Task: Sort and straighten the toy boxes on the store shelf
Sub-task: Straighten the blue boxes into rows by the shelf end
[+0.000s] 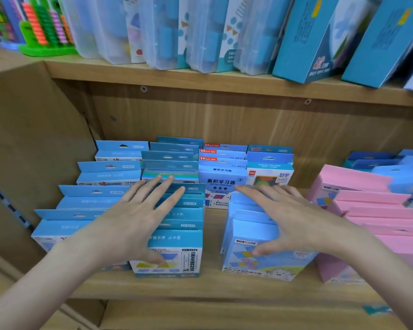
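Hands are spreading flat over two rows of toy boxes on the wooden shelf (212,288). Left hand (134,217) is lying open across the teal row (177,225), thumb touching the nearest box's front — nothing gripped. Right hand (293,220) is resting, fingers splayed, on the light-blue row (250,225), thumb against its front box. Pink boxes (377,210) are standing to the right.

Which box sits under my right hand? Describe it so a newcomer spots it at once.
Start at the lower wooden shelf and go to the pink boxes on its right side. Just left of them, the right hand spans a short row of light blue boxes. The front box shows coloured squares and a cartoon bear, and it tilts.
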Demonstrator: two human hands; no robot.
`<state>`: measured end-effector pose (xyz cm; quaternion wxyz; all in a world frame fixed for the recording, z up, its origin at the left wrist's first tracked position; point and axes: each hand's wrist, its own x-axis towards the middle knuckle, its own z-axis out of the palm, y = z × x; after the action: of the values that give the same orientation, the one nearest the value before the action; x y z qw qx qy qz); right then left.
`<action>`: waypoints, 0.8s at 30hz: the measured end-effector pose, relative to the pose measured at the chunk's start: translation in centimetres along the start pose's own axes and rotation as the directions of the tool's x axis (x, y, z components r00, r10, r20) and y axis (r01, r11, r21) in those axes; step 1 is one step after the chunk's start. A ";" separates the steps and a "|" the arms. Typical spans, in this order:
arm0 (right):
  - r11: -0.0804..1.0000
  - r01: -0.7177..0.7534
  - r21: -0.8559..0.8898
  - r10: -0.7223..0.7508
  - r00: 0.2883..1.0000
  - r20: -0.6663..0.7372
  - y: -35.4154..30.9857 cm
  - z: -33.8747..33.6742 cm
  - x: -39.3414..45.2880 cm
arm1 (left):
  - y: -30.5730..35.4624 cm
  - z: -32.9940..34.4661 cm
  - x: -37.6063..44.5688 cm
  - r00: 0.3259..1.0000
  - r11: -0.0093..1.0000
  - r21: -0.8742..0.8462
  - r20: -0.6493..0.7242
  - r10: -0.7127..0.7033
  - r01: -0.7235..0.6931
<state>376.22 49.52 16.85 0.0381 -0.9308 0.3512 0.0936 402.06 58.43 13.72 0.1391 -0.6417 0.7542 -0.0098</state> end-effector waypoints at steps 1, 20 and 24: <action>1.000 -0.003 0.006 0.003 1.000 -0.001 0.0 0.0 -0.1 | 0.0 0.0 0.1 1.000 1.000 0.002 0.000 0.002 -0.002; 0.930 -0.061 0.364 0.123 0.981 -0.149 2.9 -0.1 -2.5 | -2.0 0.6 0.4 0.898 0.916 -0.266 -0.402 0.178 -0.301; 0.936 -0.051 0.349 0.125 0.973 -0.193 4.7 -2.1 -2.3 | -2.0 -0.8 1.5 0.869 0.927 -0.245 -0.474 0.141 -0.283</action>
<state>371.73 47.14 19.32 0.1573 -0.8979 0.4057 -0.0669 403.61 56.52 14.64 -0.1393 -0.5480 0.8245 -0.0245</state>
